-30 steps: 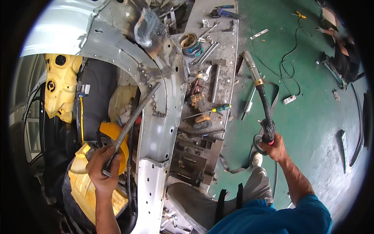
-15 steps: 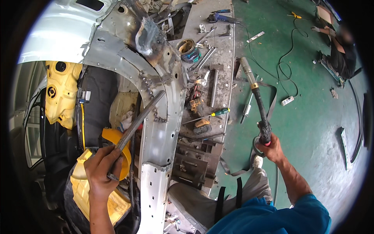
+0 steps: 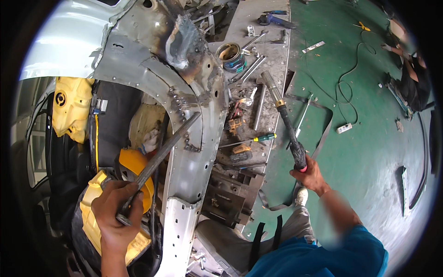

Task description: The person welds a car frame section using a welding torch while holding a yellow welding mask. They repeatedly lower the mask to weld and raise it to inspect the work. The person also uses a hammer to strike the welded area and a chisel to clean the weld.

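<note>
My left hand (image 3: 115,210) is closed round the lower part of a long grey steel bar (image 3: 159,161). The bar slants up and right, its tip at the pillar of a bare-metal car body (image 3: 189,173), beside a seam with a row of weld spots (image 3: 175,99). Whether the tip presses on the metal I cannot tell. My right hand (image 3: 310,175) grips the rear end of a welding torch (image 3: 287,122). Its black handle runs up to a metal nozzle pointing up and left, held over the edge of the tool-strewn platform, apart from the car body.
Tools lie on the grey platform (image 3: 272,51): an angle grinder (image 3: 277,21), a can (image 3: 232,57), a green screwdriver (image 3: 264,138) and several spanners. Cables and a power strip (image 3: 344,128) lie on the green floor. Another person (image 3: 413,83) is at the far right. Yellow parts (image 3: 74,108) are inside the car.
My right hand has brought the welding torch left, toward the platform and car body. The bar in my left hand stays against the same part of the pillar. The view has shifted slightly.
</note>
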Motion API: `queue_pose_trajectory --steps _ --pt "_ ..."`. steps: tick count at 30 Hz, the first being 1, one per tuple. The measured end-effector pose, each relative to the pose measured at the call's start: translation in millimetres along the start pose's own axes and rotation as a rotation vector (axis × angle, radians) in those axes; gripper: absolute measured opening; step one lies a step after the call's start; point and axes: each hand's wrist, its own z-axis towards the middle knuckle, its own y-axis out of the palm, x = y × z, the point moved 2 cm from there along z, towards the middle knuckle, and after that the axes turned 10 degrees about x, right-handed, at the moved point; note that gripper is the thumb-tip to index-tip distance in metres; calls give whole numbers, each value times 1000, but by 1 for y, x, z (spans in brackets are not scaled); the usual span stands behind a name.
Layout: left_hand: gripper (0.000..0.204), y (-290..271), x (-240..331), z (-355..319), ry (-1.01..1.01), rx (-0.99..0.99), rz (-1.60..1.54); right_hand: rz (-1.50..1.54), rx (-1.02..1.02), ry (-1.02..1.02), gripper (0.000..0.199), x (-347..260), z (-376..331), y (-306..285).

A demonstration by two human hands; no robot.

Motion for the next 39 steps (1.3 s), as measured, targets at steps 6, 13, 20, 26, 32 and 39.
queue_pose_trajectory --steps 6,13,20,26,32,39 --pt "21 -5 12 10 -69 -37 33 20 5 -45 72 -26 10 7" --pt "18 -4 21 19 -81 -16 34 22 174 -245 78 -53 9 -15" --pt "18 -5 20 18 -34 75 9 -99 133 -437 63 -90 -6 -44" --pt "20 -6 16 15 -40 76 14 -236 -79 -531 61 -104 1 -47" --pt "19 -3 11 10 -131 97 -56 -309 -231 -458 58 -109 31 -44" --pt "20 -4 10 10 -139 107 -58 -322 -292 -450 52 -114 45 -38"
